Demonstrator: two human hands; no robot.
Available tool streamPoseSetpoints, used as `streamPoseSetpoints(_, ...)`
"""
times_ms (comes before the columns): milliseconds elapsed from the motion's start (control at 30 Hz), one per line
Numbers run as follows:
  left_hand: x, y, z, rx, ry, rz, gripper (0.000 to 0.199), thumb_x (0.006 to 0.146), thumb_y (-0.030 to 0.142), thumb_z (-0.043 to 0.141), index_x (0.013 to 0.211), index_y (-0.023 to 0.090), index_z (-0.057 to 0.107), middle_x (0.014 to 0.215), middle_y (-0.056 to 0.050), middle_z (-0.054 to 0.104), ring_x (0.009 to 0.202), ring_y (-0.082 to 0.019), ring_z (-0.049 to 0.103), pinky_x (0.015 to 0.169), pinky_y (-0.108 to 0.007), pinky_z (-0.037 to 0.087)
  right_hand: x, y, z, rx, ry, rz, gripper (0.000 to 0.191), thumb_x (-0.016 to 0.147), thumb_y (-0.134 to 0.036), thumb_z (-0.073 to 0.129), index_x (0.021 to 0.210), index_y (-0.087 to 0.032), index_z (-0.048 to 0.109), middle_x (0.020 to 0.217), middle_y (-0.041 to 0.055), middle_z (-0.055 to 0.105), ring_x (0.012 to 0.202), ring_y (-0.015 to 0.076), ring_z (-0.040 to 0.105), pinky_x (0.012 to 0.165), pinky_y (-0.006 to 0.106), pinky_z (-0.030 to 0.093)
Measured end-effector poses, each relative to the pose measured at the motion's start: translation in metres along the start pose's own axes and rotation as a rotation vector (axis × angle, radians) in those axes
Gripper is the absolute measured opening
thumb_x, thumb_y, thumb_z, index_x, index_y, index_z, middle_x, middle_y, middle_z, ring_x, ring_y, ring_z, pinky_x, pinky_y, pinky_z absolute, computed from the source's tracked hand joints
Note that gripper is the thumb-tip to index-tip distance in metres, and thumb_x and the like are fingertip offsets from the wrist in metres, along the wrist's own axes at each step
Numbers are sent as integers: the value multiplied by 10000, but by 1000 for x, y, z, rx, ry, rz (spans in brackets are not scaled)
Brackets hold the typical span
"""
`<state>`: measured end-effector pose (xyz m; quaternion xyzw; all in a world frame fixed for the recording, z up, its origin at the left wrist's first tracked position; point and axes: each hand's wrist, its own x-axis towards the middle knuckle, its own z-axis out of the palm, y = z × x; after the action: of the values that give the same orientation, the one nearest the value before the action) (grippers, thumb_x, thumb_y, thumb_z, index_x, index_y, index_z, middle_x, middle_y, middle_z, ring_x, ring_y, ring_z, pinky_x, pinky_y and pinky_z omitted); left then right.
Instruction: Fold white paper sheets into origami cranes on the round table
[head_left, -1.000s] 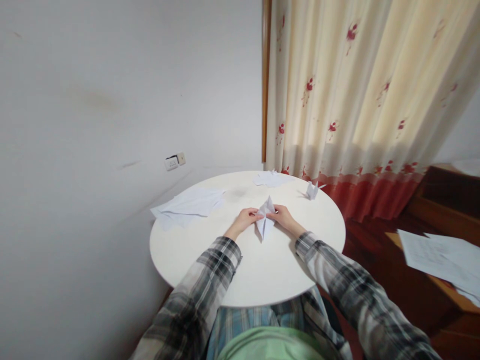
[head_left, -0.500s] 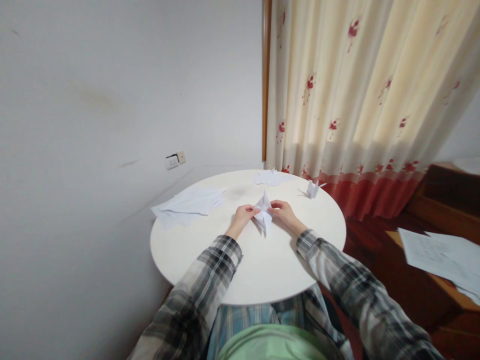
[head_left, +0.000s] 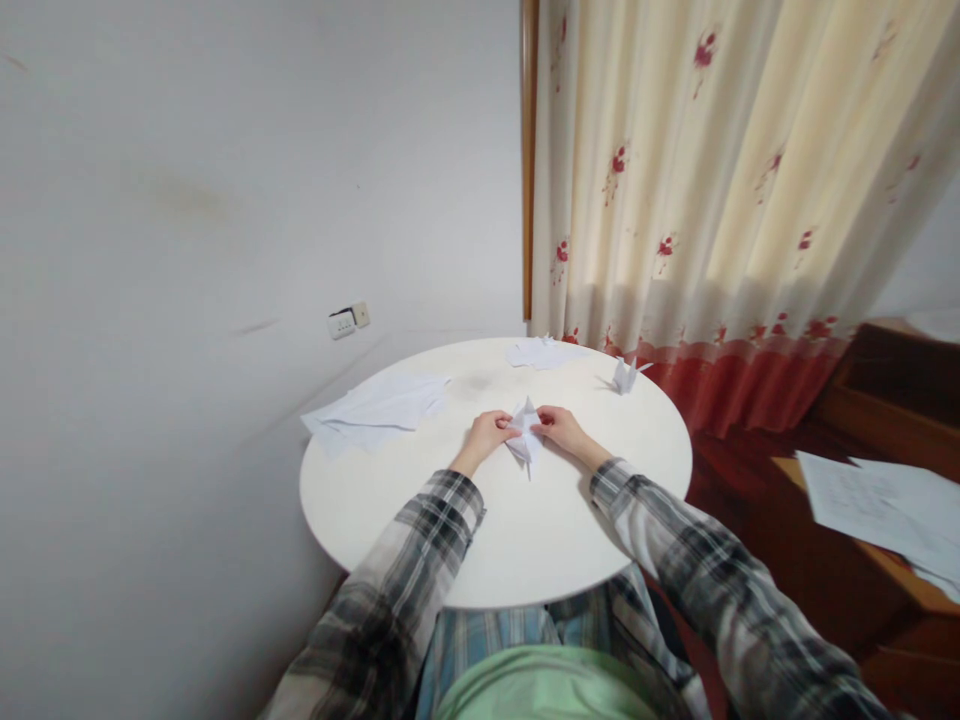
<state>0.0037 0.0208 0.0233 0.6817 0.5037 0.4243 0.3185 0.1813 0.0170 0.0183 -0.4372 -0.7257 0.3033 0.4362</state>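
Between my hands, over the white round table (head_left: 517, 550), is a piece of folded white paper (head_left: 526, 445) with a pointed lower end and a raised upper flap. My left hand (head_left: 489, 434) pinches its left side between thumb and fingers. On the opposite side, my right hand (head_left: 559, 427) grips the right edge the same way. A finished-looking paper crane (head_left: 624, 376) stands near the table's right rear edge, apart from my hands.
Loose white sheets (head_left: 382, 405) lie at the table's left. More paper (head_left: 540, 352) rests at the back, with a small folded piece on it. A wall socket (head_left: 342, 324) is behind, a floral curtain (head_left: 675, 200) at right. Papers (head_left: 877, 505) lie on wooden furniture at the right.
The folded paper's upper point has come down toward me, so its outline is shorter. Both hands keep their hold in nearly the same place.
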Motion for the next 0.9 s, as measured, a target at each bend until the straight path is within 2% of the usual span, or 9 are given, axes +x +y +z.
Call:
streamPoseSetpoints(233, -1, 0, -1, 32, -27, 38, 207, 521, 285, 686, 634, 120, 635, 535, 29, 541, 521, -98, 465, 499, -205, 329, 0, 6, 3, 65, -37, 29, 329, 582, -156, 620, 909, -150, 585, 786, 9, 639, 646, 114, 553, 611, 225, 424)
streamPoseSetpoints(367, -3, 3, -1, 89, -15, 92, 215, 547, 326, 666, 595, 122, 621, 507, 40, 489, 515, -93, 427, 491, -206, 296, 0, 3, 4, 39, -2, 26, 303, 602, -182, 631, 900, -144, 587, 749, 6, 627, 617, 104, 538, 589, 218, 412)
streamPoseSetpoints(533, -5, 8, 0, 130, -8, 127, 242, 573, 361, 643, 543, 127, 593, 480, 44, 444, 505, -88, 394, 489, -207, 280, -2, -7, 5, -69, 48, 46, 266, 594, -301, 664, 780, -132, 576, 637, -25, 548, 566, 92, 468, 532, 205, 351)
streamPoseSetpoints(767, -4, 4, 2, 98, -21, 129, 327, 565, 438, 640, 549, 117, 580, 479, 47, 445, 499, -83, 397, 474, -201, 279, -5, -13, 4, -151, 47, 1, 316, 554, -262, 683, 818, -141, 559, 710, -28, 549, 611, 96, 438, 564, 207, 333)
streamPoseSetpoints(900, -2, 0, 4, 13, -62, 112, 289, 574, 395, 654, 603, 113, 599, 499, 34, 502, 503, -92, 449, 481, -202, 327, -4, -13, 4, -158, 46, 16, 313, 547, -249, 683, 815, -139, 564, 710, -23, 558, 609, 105, 449, 566, 214, 339)
